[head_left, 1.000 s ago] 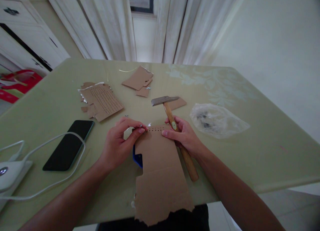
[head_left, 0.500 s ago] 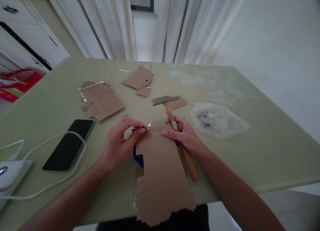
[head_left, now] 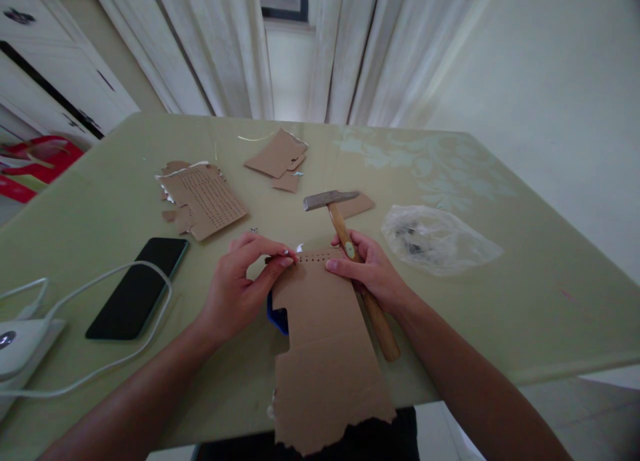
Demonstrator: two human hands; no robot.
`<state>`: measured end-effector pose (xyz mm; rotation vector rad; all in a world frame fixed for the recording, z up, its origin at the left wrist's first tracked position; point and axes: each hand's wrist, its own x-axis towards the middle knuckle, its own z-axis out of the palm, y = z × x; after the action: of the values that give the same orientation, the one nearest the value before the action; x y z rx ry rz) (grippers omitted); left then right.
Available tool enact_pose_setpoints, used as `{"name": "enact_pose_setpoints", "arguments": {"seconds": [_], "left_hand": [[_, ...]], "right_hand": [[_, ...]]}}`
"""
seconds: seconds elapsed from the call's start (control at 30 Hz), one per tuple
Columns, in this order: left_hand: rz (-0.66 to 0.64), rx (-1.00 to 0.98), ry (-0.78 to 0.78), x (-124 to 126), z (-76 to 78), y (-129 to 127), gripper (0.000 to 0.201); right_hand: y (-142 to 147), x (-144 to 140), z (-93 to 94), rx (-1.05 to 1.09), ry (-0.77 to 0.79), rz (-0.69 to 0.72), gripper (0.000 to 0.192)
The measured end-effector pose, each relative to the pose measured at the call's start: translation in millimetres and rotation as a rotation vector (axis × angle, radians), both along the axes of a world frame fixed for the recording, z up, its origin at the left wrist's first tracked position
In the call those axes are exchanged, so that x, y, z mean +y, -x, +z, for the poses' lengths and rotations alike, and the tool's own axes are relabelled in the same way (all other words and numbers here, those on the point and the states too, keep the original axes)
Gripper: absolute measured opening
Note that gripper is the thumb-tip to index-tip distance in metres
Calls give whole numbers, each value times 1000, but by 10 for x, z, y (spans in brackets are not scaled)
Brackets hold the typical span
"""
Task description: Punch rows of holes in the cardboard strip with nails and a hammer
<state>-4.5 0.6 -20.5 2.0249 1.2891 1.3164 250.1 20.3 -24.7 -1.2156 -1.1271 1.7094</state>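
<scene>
A strip of brown cardboard (head_left: 325,341) with rows of small holes along its far end hangs over the table's near edge. At its far left corner, my left hand (head_left: 245,274) pinches a small nail (head_left: 287,252) between thumb and forefinger, tip against the cardboard. My right hand (head_left: 373,268) is closed around the wooden handle of a hammer (head_left: 383,324), with its thumb pressing on the cardboard beside the holes. The hammer's metal head points away from me. Part of a blue object (head_left: 277,318) shows under the cardboard's left side; the rest is hidden.
A clear plastic bag (head_left: 440,241) with dark bits lies to the right. Left are a phone (head_left: 137,289), a white cable (head_left: 167,294) and a white power strip (head_left: 25,354). Farther back lie a hole-punched cardboard piece (head_left: 205,198) and more cardboard scraps (head_left: 277,153).
The cardboard's near end has shifted very slightly to the right. Both hands keep nearly the same place and grip.
</scene>
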Motion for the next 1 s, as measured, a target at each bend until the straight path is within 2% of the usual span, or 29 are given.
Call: {"name": "enact_pose_setpoints", "arguments": {"seconds": [0.33,0.47,0.57,0.67,0.8,0.83,0.9,1.0], "left_hand": [[-2,91,-101,0,49,-38,9],[-6,104,-119,14,11,-32,10],[-37,91,-91,42,-30,-20,11],[-58,75,-70,75,-62,-17,13],[-73,47,-66,104,-91,-29,16],[-75,42,-65,110,-97,-32,17],[-79,41,-67,122,-108,-34,17],[-84,53,-86,141,-122,-31,16]], "right_hand": [[-15,26,2,-33,-16,14,65],[-48,55,11,-101,-138,19,56],[-126,51,99,-170,-291,-18,52],[-253,-22,380,-352,-488,10,45],[-383,-208,977,-871,-853,241,31],[-390,-255,1111,-965,-915,257,31],[-372,-333,1306,-1054,-969,268,30],[-306,-397,1404,-1120,-975,268,32]]}}
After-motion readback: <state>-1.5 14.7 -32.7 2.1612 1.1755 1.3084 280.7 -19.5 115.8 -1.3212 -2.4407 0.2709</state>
